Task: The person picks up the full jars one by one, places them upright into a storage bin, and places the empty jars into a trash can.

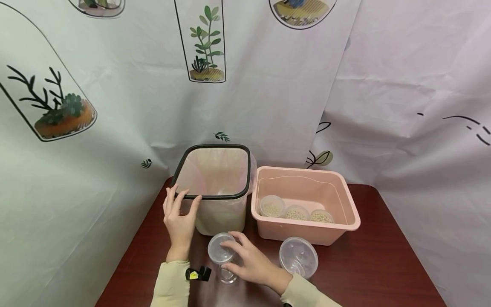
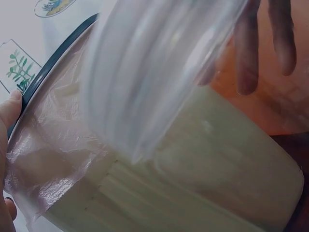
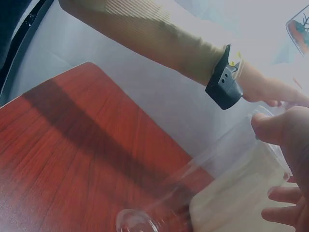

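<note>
My right hand is at the top of a tall clear plastic cup, thumb on one side of the rim and fingers on the other. Ridged, translucent bands show around the cup's top in the left wrist view. With fingers spread, my left hand touches the front left corner of a waste bin's black rim. A thin translucent bag lines the bin and folds over its outside. Just right of my right hand stands a round clear plastic tub.
A pink basin stands right of the bin, holding several round clear tubs with small pale beads or beans. Everything stands on a dark red wooden table. A printed white cloth hangs close behind.
</note>
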Tool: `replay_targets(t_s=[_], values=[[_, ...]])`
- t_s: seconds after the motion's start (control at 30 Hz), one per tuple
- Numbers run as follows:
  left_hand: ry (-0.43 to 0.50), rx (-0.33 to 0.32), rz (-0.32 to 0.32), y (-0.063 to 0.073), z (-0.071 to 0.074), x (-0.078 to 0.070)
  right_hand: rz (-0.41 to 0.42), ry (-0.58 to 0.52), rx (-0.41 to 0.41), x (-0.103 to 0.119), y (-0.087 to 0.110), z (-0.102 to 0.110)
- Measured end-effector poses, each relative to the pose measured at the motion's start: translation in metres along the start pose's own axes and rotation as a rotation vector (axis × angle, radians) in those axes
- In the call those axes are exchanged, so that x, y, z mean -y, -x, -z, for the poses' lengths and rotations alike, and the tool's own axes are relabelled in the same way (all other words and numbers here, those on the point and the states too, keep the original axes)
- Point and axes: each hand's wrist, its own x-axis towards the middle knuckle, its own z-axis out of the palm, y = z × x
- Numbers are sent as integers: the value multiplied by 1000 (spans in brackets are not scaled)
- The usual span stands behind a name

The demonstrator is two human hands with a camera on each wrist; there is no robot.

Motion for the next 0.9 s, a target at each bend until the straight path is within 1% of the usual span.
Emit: replay_targets(t_s=[0.23,0.43,0.67,0.9], values=[[-5,-8,1,0,-1,-1,-8,-24,-15,-2,0,-1],[1,-19,-13,0,-1,-2,-14,-59,-43,-4,-1,2],[-6,-32,-17,0,-2,0,59,-58,-95,-5,-5,11],[0,-24,-8,0,-3,0,104,-60,-123,-1,-14,29]])
